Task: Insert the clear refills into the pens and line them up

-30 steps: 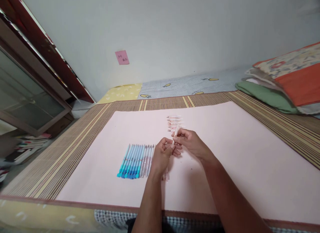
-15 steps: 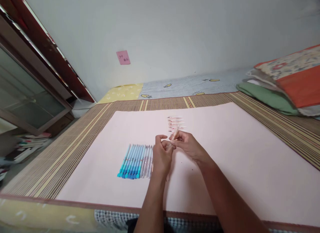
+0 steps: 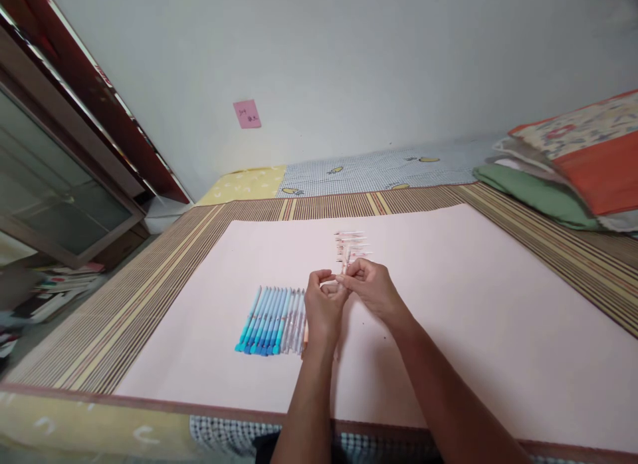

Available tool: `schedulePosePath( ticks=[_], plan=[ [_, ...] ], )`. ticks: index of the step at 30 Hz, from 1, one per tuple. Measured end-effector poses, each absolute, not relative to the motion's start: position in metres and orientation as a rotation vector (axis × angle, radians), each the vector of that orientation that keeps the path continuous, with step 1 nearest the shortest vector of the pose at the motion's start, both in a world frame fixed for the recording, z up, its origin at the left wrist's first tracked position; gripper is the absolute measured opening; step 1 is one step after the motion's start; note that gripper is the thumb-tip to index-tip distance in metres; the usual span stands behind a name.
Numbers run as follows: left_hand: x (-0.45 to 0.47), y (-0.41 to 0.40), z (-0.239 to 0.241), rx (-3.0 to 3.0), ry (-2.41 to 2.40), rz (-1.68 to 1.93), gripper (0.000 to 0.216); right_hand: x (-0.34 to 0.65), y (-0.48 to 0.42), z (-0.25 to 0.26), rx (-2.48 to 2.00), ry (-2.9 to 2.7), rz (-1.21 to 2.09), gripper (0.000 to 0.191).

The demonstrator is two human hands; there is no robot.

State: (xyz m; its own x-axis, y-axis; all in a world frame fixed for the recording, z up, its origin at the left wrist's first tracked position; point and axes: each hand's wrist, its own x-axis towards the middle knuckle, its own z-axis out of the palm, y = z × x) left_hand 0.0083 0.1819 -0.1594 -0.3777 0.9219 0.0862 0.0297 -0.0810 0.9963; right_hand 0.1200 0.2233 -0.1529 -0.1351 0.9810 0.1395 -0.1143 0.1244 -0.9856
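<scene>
The thin clear plastic pen piece [image 3: 345, 268] was pinched at the fingertips of the left hand [image 3: 321, 306] and the right hand [image 3: 375, 290], which met over the middle of the pale pink paper sheet [image 3: 473, 318]. So light a hold could, I judged, let it slip and roll into the rows. To the near left lay about seven blue-ended plastic pens [image 3: 264, 312] and some four clear plastic pens [image 3: 295, 311]. Just beyond the hands lay about five small red-marked clear refills [image 3: 351, 241], too fine to count surely.
</scene>
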Motion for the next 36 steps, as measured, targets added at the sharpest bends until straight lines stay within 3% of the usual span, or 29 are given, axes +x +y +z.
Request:
schedulePosePath(
  ticks=[12,22,25,30,36],
  plan=[
    [0.002,0.176,-0.152,0.787,1.086,1.08,0.061,0.138,0.233,-0.163,-0.853,-0.875,1.581,0.038],
    [0.014,0.176,-0.156,1.045,1.314,1.486,0.026,0.13,0.233,-0.165,-0.716,-0.824,1.633,0.03],
    [0.014,0.176,-0.155,0.975,1.227,1.464,0.027,0.135,0.234,-0.163,-0.658,-0.83,1.642,0.024],
    [0.01,0.177,-0.152,0.876,1.11,1.414,0.032,0.15,0.233,-0.156,-0.663,-0.955,1.673,0.033],
    [0.011,0.177,-0.154,0.884,1.078,1.368,0.033,0.149,0.232,-0.158,-0.755,-1.068,1.618,0.03]
  ],
)
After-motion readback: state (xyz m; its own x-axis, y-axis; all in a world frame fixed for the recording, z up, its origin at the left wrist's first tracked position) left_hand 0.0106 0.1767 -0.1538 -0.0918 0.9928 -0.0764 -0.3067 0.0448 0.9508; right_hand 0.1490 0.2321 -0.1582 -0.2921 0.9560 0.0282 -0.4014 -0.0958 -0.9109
